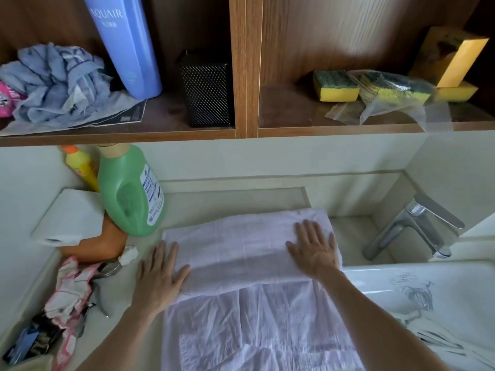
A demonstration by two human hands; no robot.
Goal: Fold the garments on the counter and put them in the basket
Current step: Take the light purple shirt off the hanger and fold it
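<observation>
At far left on the pale counter (120, 295), a crumpled pink-and-white patterned cloth (71, 287), with a white paper roll (69, 223) behind it and a tall green plastic detergent bottle (131, 194) upright just right of the roll. Next, the left forearm reaching in from the lower edge, angled up and to the right. Left hand (158, 277) laid palm down, fingers straight and close together, thumb splayed to the right, gripping nothing. That hand straddling the left edge of the thin white fabric garment (241, 247): thumb and inner fingers on the cloth, outer fingers on bare counter. Garment spread flat in the middle of the counter, far part doubled over toward the viewer into a wide band, near part lying single and creased, running down out of view. Further right, the right forearm crossing the near part of the garment on a diagonal. Right hand (313, 250) pressed palm down on the right end of the folded band, fingers straight and fanned apart, holding nothing. Just right of that hand, the rim of a white ceramic sink (428, 290), and behind it a chrome lever faucet (412, 226).
</observation>
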